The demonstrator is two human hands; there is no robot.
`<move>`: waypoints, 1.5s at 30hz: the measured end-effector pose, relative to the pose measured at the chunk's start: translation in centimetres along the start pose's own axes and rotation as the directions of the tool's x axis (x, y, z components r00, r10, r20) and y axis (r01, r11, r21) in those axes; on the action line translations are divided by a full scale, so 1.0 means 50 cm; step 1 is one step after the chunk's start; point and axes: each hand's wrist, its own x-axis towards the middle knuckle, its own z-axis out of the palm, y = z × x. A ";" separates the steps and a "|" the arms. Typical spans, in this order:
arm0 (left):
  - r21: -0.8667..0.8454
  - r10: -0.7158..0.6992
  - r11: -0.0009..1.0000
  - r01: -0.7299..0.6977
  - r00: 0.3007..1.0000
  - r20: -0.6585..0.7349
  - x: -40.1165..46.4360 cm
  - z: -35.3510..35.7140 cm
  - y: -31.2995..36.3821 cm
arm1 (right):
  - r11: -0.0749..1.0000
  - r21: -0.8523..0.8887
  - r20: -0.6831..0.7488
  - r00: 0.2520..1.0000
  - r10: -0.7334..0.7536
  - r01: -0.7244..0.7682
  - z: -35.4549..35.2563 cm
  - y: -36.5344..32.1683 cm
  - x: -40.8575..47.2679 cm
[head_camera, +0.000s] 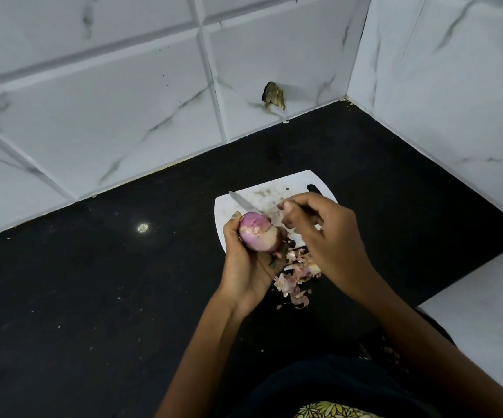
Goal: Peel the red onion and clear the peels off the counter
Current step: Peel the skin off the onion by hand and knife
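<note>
Two hands work over the white cutting board (262,196). The left hand (245,260) curls its fingers around the red onion (257,232) and holds it up, just above the board's near edge. The right hand (319,233) is curled too, gripping a knife (242,202) whose blade pokes out past the onion. I think most skin is off now. To peel well, hold the onion tight, keep the blade pointing away from the fingers, and lift thin bits only. A pile of peels (297,280) lies under both hands, on the black counter (93,282).
</note>
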 end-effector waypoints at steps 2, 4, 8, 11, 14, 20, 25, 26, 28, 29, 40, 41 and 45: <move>-0.045 -0.003 0.999 0.004 1.000 0.008 -0.001 -0.001 0.002 | 1.000 -0.015 0.009 1.000 0.022 -0.021 -0.005 0.003 0.001; -0.058 -0.008 0.998 0.009 1.000 0.018 0.000 -0.003 0.001 | 0.999 -0.052 0.010 1.000 -0.004 0.005 -0.007 0.006 0.000; 0.034 0.000 0.999 0.000 1.000 0.002 0.005 -0.003 0.000 | 0.985 -0.101 0.079 0.988 -0.133 0.141 -0.005 0.001 -0.004; 0.154 0.030 0.988 -0.024 0.999 -0.034 0.006 -0.003 -0.004 | 0.952 -0.188 0.170 0.962 -0.212 0.242 0.001 -0.003 -0.009; 0.257 0.061 0.966 -0.035 0.994 -0.092 0.007 0.001 -0.004 | 0.916 -0.259 0.156 0.949 -0.272 0.305 0.008 0.001 -0.011; 0.364 0.130 0.929 -0.065 0.979 -0.155 0.009 -0.004 0.000 | 0.896 -0.261 0.193 0.929 -0.316 0.359 0.003 0.007 -0.001; 0.429 0.225 0.896 -0.114 0.950 -0.217 0.010 0.002 -0.005 | 0.885 -0.300 0.153 0.934 -0.323 0.355 0.010 0.014 -0.006; 0.439 0.241 0.890 -0.123 0.944 -0.224 0.010 0.006 -0.006 | 0.875 -0.325 0.144 0.933 -0.328 0.358 0.011 0.016 -0.006; 0.449 0.260 0.884 -0.131 0.935 -0.240 0.010 0.011 -0.010 | 0.851 -0.383 0.142 0.933 -0.329 0.359 0.016 0.017 -0.007; 0.452 0.269 0.882 -0.135 0.931 -0.248 0.010 0.012 -0.012 | 0.841 -0.408 0.142 0.935 -0.324 0.354 0.018 0.017 -0.006; 0.309 0.087 0.950 -0.035 0.984 -0.155 0.009 0.005 -0.007 | 0.960 0.189 0.136 0.974 0.183 -0.207 0.001 0.003 0.001; 0.321 0.090 0.946 -0.040 0.986 -0.143 0.008 0.004 -0.006 | 0.966 0.168 0.169 0.971 0.170 -0.199 0.000 0.003 0.000; 0.428 0.129 0.902 -0.061 0.983 -0.133 0.005 0.003 -0.005 | 0.981 0.078 0.217 0.964 0.156 -0.177 -0.004 -0.001 0.001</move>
